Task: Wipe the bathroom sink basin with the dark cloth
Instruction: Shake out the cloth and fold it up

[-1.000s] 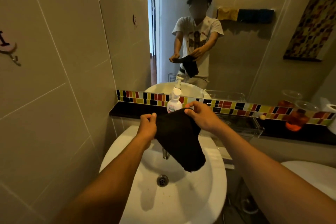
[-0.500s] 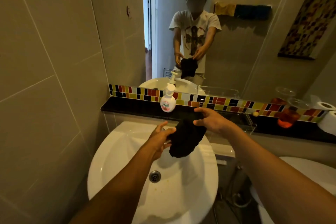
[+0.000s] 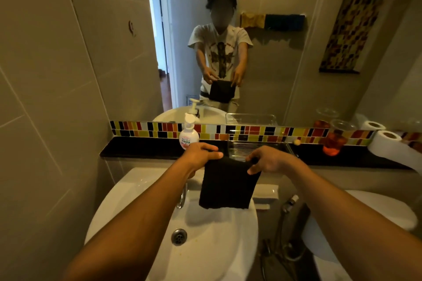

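Note:
A dark cloth [image 3: 227, 183] hangs flat as a folded rectangle above the back of the white sink basin [image 3: 219, 242]. My left hand [image 3: 199, 154] pinches its top left corner and my right hand [image 3: 267, 159] pinches its top right corner. The cloth's lower edge hangs clear of the basin. The metal drain [image 3: 179, 236] sits in the basin's bottom, and my left forearm partly hides the chrome tap [image 3: 182, 196]. A few small yellowish specks lie near the drain.
A soap pump bottle [image 3: 189, 136] stands on the black ledge [image 3: 137, 150] behind the sink, with a clear tray [image 3: 258, 147], an orange bottle [image 3: 334, 141] and a toilet roll [image 3: 386, 143]. A toilet [image 3: 376, 210] and a spray hose [image 3: 288, 205] are at right. Tiled wall at left.
The cloth was bunched between my hands half a second ago; now it is spread flat. My hands have moved apart, each holding a top corner.

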`<state>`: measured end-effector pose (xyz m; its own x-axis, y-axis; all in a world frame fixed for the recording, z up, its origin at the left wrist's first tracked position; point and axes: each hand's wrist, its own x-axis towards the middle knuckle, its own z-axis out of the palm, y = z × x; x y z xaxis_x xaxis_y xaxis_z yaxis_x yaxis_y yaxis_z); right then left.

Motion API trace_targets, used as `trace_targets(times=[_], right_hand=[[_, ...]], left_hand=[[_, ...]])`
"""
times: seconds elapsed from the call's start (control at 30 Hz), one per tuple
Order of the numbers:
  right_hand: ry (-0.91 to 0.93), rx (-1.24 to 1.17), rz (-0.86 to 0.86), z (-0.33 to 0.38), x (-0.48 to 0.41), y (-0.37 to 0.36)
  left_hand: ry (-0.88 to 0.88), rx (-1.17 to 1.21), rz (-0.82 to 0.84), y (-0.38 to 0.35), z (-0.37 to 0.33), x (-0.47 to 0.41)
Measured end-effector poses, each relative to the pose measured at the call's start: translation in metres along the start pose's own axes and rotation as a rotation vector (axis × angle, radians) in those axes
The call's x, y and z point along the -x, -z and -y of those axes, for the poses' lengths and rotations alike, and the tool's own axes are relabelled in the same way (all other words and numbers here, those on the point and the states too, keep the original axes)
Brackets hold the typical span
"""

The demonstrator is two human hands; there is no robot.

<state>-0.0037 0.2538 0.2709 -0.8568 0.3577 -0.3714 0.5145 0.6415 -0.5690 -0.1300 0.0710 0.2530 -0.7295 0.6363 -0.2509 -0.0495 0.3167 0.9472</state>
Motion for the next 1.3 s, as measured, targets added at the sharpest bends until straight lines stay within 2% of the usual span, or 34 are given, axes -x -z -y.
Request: trace_targets(times=[0.07, 0.13, 0.23, 0.33, 0.43, 0.73, 0.93, 1.1, 1.23, 1.3], right_hand=[[0.012, 0.068, -0.024, -0.003, -0.004, 0.006], [0.014, 0.1, -0.053, -0.007, -0.01, 0.012], [0.01, 0.159, -0.047, -0.012, -0.017, 0.024], [0.013, 0.207, -0.053, -0.013, -0.024, 0.046], [0.004, 0.232, -0.042, -0.01, -0.033, 0.076], [-0.041, 0.203, 0.061, -0.025, -0.084, 0.141], [-0.087, 0.214, 0.081, -0.041, -0.129, 0.169], [-0.014, 0.257, -0.097, -0.065, -0.179, 0.181], [-0.012, 0.299, -0.043, -0.087, -0.201, 0.149], [-0.028, 0.337, 0.022, -0.102, -0.207, 0.118]], left_hand=[[-0.007, -0.145, 0.082, -0.005, -0.002, -0.005], [-0.064, -0.342, 0.093, -0.012, -0.003, -0.012], [-0.24, -0.642, 0.07, -0.018, -0.008, -0.028], [-0.365, -0.789, 0.072, -0.016, -0.023, -0.044], [-0.431, -0.774, 0.092, -0.01, -0.046, -0.061], [-0.364, -0.566, 0.245, -0.008, -0.083, -0.136], [-0.361, -0.64, 0.245, -0.028, -0.092, -0.187], [-0.461, -0.704, 0.093, -0.039, -0.092, -0.234], [-0.449, -0.813, 0.093, -0.048, -0.049, -0.249], [-0.525, -1.002, 0.091, -0.052, -0.013, -0.246]])
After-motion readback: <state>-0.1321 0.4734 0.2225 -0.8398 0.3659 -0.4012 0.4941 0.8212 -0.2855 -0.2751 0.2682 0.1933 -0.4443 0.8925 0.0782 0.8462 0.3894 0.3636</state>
